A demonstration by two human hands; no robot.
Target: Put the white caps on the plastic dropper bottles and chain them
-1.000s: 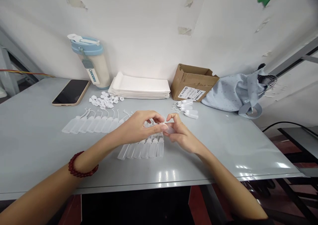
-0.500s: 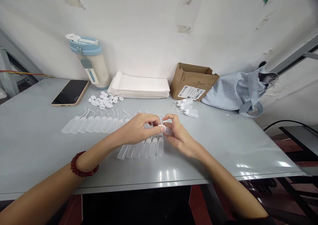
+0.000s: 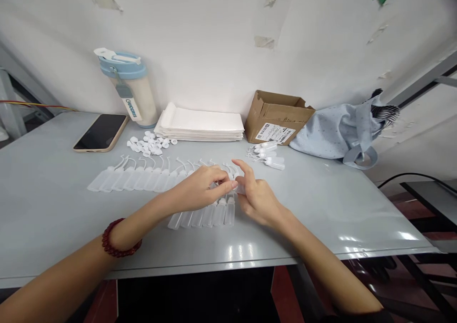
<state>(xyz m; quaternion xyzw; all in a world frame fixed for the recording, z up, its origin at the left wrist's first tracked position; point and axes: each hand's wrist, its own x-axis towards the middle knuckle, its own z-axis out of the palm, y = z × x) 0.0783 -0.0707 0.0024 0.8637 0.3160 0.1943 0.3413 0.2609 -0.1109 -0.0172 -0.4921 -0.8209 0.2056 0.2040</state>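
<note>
"Since it's all bunched up mid-tabletop [image 3: 332, 209], who's actually holding what?"

"Right hand [image 3: 262, 201] has a small clear bottle [image 3: 241, 189], gripped between thumb and fingers with the index sticking up. Only a bit of the bottle peeks out between the two hands, above the right end of the front row."

"And the left hand [image 3: 200, 187]?"

"Thumb and fingers are curled in at the bottle's near end, thumb tip right up against it. Can't tell if they're really clamped on, fingers cover too much. That's the arm with the dark red beaded bracelet [image 3: 119, 239], btw."

"What's that under the wrists?"

"More of the same — a back row of bottles [image 3: 132, 178] lying side by side, thin stalks pointing away from the person, partly hidden by the left hand. Then a front row of bottles [image 3: 214, 213] closer to the table edge, with white tops."

"Loose bits?"

"Yep, a pile of white caps [image 3: 152, 144] behind the back row, and a little heap of bottles [image 3: 274, 162] off to the right, in front of an open cardboard box [image 3: 278, 118]. Along the wall there's also a tumbler [image 3: 137, 94], a stack of white packets [image 3: 203, 123] and a pale blue cloth bag [image 3: 332, 132] — plus a phone [image 3: 102, 132] lying flat at the left."
</note>
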